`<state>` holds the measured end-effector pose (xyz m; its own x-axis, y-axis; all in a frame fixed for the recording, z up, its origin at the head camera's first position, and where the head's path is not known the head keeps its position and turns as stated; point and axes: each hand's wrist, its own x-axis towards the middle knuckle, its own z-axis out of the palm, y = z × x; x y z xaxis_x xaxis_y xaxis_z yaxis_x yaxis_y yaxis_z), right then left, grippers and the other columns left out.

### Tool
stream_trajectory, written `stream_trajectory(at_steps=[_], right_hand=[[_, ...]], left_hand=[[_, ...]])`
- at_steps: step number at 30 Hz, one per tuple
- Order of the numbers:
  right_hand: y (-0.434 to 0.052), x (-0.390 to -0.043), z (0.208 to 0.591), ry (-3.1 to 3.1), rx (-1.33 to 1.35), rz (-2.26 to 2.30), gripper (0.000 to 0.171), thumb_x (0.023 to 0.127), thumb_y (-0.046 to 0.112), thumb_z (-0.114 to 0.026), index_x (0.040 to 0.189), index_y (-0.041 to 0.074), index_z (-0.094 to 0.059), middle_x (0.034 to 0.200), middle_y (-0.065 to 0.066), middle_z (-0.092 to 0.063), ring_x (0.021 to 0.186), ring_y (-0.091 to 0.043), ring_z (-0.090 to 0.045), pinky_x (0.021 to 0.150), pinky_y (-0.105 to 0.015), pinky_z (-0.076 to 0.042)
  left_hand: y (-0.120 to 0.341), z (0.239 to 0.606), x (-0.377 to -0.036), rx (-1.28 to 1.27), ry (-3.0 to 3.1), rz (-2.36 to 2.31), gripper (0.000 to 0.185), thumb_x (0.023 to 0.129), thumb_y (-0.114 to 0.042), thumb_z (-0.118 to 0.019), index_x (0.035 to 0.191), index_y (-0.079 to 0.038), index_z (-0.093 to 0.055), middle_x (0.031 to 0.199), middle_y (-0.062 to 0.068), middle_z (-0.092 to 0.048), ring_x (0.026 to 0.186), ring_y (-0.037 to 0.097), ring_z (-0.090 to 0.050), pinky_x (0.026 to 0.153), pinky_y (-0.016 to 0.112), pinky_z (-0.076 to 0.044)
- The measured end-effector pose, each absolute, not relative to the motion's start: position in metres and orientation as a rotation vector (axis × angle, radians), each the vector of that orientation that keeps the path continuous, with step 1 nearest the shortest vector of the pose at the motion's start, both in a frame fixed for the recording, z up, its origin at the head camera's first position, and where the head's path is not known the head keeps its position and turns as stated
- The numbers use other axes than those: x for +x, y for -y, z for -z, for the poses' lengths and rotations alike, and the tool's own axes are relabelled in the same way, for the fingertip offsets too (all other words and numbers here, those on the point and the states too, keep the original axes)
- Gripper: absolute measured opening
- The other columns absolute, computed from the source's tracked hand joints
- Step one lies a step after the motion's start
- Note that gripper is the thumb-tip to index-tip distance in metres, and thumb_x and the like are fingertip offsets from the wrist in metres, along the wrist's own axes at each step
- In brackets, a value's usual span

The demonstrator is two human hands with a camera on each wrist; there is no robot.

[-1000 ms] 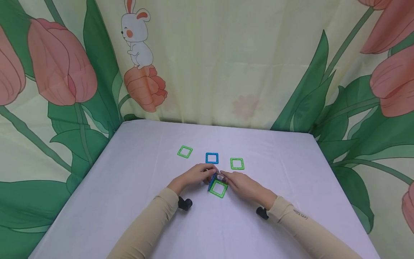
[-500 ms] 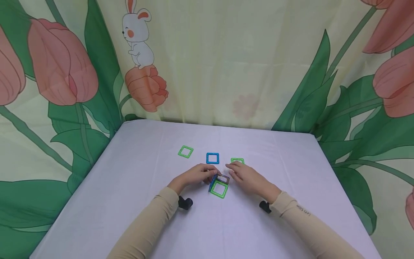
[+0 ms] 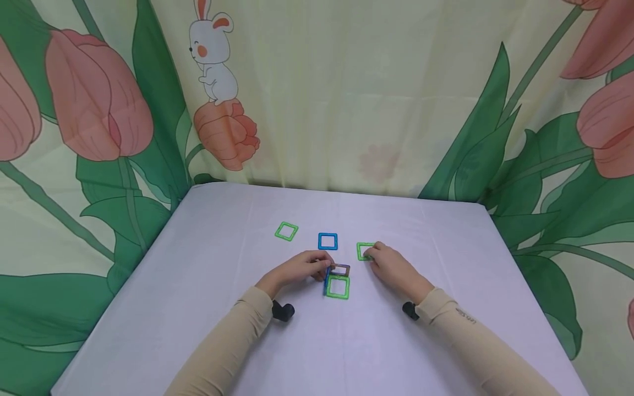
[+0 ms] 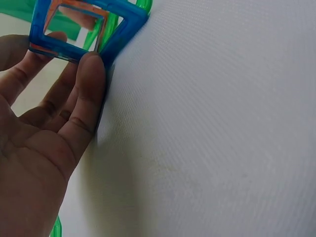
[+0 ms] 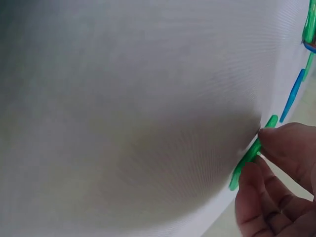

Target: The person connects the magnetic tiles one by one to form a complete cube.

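Observation:
My left hand point(image 3: 302, 268) pinches an upright blue magnetic tile point(image 4: 66, 51), a square frame with an open middle. Joined to it are a brownish-orange tile point(image 3: 340, 265) standing at the back and a green square tile point(image 3: 348, 287) in front. In the left wrist view, fingertips touch the blue tile's lower edge. To the right, my right hand point(image 3: 395, 269) grips another green square tile point(image 5: 244, 165) at its edge, with the thumb on one side and fingers on the other. The hand covers this tile's right part in the head view.
A flat blue square tile point(image 3: 320, 241) lies behind the joined tiles. Farther left lies a green square tile point(image 3: 279, 229). Everything rests on a white-covered table point(image 3: 223, 220), with a tulip-and-rabbit curtain point(image 3: 317, 110) behind it.
My right hand has let go of the joined tiles and moved right and away from me to the right-hand green tile. My left hand stays at the joined tiles, which have turned slightly.

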<state>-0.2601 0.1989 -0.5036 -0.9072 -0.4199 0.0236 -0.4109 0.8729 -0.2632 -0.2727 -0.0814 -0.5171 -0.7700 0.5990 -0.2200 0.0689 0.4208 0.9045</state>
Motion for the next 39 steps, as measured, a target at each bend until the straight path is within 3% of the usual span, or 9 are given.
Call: stream_trajectory(at_steps=[9, 18, 39], right_hand=[[-0.199, -0.261, 0.507, -3.145, -0.795, 0.233, 0.019, 0.089, 0.008, -0.076, 0.108, 0.012, -0.078, 0.098, -0.007, -0.075, 0.086, -0.024, -0.067, 0.074, -0.041, -0.056], [-0.198, -0.259, 0.504, -3.159, -0.783, 0.388, 0.023, 0.091, 0.005, -0.074, 0.114, 0.005, -0.075, 0.100, -0.009, -0.070, 0.084, -0.021, -0.066, 0.076, -0.037, -0.057], [-0.176, -0.251, 0.487, -3.030, -0.740, 0.532, 0.026, 0.098, 0.008, -0.066, 0.123, 0.005, -0.073, 0.105, -0.007, -0.065, 0.079, -0.010, -0.058, 0.071, -0.029, -0.055]], left_hand=[[0.088, 0.519, -0.274, 0.532, -2.079, -1.404, 0.026, 0.108, -0.032, -0.054, 0.121, -0.012, -0.065, 0.111, 0.007, -0.066, 0.094, 0.019, -0.070, 0.094, 0.033, -0.057], [0.091, 0.519, -0.275, 0.500, -2.053, -1.430, 0.027, 0.106, -0.033, -0.058, 0.119, -0.010, -0.065, 0.110, 0.005, -0.067, 0.094, 0.019, -0.069, 0.096, 0.034, -0.055], [0.092, 0.523, -0.281, 0.554, -2.021, -1.334, 0.022, 0.098, -0.028, -0.069, 0.107, -0.008, -0.072, 0.092, -0.002, -0.069, 0.087, 0.015, -0.064, 0.087, 0.030, -0.049]])
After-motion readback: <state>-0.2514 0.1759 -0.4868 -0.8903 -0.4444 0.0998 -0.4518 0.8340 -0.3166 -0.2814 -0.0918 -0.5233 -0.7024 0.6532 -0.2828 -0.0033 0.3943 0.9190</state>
